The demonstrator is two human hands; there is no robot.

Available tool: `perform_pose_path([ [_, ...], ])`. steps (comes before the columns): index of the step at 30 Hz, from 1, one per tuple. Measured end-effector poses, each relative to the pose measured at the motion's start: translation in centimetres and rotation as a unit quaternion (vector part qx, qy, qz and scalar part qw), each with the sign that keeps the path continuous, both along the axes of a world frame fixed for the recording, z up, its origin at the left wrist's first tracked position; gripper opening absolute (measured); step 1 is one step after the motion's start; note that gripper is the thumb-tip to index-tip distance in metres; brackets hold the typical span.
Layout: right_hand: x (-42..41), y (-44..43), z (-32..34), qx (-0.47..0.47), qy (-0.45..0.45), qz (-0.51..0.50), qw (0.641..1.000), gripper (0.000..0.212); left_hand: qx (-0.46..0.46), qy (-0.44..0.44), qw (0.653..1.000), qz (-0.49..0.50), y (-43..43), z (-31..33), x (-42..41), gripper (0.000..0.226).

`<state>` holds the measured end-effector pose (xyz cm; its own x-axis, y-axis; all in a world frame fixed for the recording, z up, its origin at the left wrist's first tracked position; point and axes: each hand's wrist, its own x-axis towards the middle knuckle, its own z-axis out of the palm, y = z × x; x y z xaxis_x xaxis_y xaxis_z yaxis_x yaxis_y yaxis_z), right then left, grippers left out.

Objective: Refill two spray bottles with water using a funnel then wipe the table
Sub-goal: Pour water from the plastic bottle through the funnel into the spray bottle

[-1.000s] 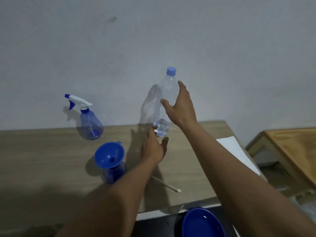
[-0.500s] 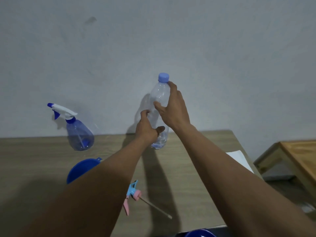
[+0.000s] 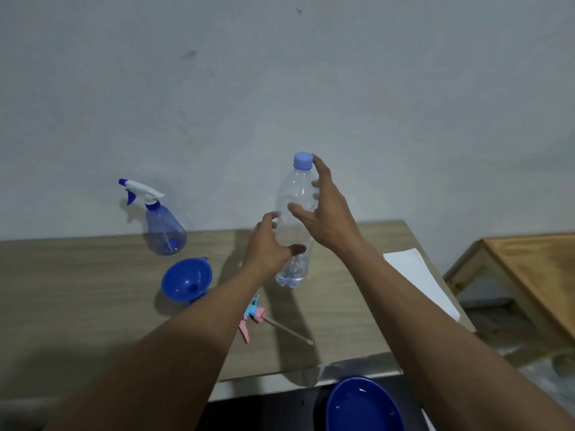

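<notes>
From the head camera, a clear water bottle (image 3: 292,231) stands upright on the table (image 3: 62,290) at the centre of the frame. Its lilac cap (image 3: 302,160) is on and only a little water shows at its foot. The right hand (image 3: 326,213) has its grip spread round the upper half, thumb in front and fingers seen through the plastic behind. The left hand (image 3: 269,247) is likewise spread about the lower half. Neither looks clamped, and I cannot tell whether they touch it. Two hands, high and low, would steady so tall and light a thing. At left of centre the blue funnel (image 3: 186,279) sits mouth up, hiding whatever it rests in. A loose pink and blue spray head (image 3: 252,315) lies just below and to its right, probably taken off for filling. Further up and left a spray bottle (image 3: 165,231) stands by the wall with its trigger on. A white sheet (image 3: 420,281) lies at the right edge of the table, perhaps for wiping, and a blue bowl (image 3: 364,405) shows at the bottom.
</notes>
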<state>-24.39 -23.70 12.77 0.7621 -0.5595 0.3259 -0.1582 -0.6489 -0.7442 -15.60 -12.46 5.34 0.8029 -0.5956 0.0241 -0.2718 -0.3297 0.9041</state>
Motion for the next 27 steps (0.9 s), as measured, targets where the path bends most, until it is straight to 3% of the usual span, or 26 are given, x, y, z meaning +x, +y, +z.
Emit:
perform_pose_path([
  [9,-3.6,4.6,-1.2,0.054,-0.019,0.013,0.998,0.087,-0.026,0.055,0.998,-0.008,3.7,-1.1,-2.8,0.085],
  [15,-3.5,5.4,0.4,0.089,0.0,0.013,0.996,0.087,-0.076,0.027,0.997,-0.003,4.4,-0.9,-2.8,0.063],
  [21,-1.6,5.2,2.4,0.049,-0.016,-0.013,0.999,0.041,-0.049,0.057,0.997,-0.008,4.5,-1.4,-2.6,0.069],
  [27,-1.3,4.7,3.7,0.072,-0.005,0.022,0.997,0.02,-0.05,0.052,0.997,0.013,4.6,-1.5,-2.9,0.064],
])
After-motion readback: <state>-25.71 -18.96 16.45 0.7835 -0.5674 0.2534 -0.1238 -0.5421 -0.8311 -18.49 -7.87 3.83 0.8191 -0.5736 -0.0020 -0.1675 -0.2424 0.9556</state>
